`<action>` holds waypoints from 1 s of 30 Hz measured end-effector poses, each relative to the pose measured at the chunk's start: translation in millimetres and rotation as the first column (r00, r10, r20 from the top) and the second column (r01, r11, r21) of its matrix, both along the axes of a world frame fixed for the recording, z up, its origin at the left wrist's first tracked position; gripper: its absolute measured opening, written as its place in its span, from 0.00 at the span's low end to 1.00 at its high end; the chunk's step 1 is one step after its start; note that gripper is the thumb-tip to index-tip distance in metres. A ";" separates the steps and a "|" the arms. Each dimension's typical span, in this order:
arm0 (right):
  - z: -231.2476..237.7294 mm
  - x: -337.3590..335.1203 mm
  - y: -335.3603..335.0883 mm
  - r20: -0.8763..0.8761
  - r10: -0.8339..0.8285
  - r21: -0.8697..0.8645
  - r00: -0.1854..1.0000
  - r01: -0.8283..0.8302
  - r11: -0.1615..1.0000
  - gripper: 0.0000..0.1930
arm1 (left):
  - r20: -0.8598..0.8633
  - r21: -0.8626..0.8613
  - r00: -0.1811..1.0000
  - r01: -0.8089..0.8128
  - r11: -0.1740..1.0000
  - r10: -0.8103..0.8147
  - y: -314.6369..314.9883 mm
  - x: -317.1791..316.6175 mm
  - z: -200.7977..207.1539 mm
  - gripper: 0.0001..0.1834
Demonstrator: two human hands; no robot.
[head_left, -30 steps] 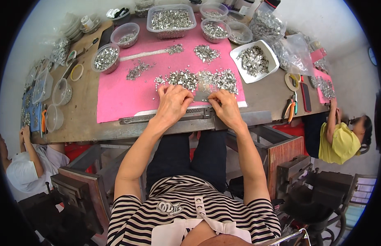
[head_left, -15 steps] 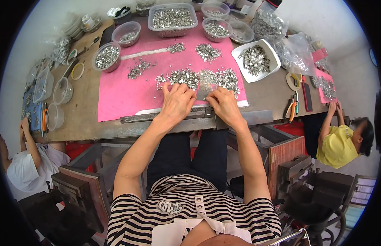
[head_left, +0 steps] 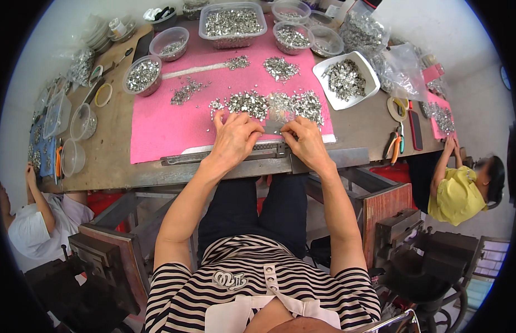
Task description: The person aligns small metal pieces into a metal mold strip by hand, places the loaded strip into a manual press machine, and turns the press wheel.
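My left hand is over the front of the pink mat, its thumb and forefinger closed in a pinch and its other fingers loosely curled. Just to its right, my right hand also pinches with thumb and forefinger. Whatever lies between the fingertips is too small to make out. A small grey flat piece shows between the two hands. Under my wrists, along the table edge, runs a dark slotted metal bar. Right beyond my fingers are heaps of small silvery metal pieces and a paler patch of fine pieces.
Clear tubs of metal pieces line the back, with a round tub at left. A white square dish stands right. Pliers, a tape roll and a red-edged dark slab lie farther right. Co-workers sit on both sides.
My left hand has shifted slightly left, and its forefinger side now reaches out a little more. My right hand stays nearly in place. The left co-worker's hand has moved slightly.
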State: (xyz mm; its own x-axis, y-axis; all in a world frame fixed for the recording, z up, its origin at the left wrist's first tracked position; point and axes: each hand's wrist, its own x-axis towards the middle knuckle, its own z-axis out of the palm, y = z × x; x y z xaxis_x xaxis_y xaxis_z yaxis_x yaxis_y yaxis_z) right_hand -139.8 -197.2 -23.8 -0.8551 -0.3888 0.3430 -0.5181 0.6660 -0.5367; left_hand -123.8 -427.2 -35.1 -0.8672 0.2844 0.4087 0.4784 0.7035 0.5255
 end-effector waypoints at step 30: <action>-0.3 29.5 -18.4 -0.131 0.186 -0.072 0.974 -0.197 0.978 0.08 | -0.084 0.037 0.992 0.099 0.994 -0.095 7.8 27.7 -0.7 0.06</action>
State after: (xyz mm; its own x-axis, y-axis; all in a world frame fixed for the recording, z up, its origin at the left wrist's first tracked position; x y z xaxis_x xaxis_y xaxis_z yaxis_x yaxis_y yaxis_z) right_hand -110.3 -215.6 -24.1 -0.7168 -0.5064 0.4793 -0.6970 0.5031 -0.5110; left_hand -96.1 -419.4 -35.9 -0.7995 0.3473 0.4902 0.5860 0.6303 0.5092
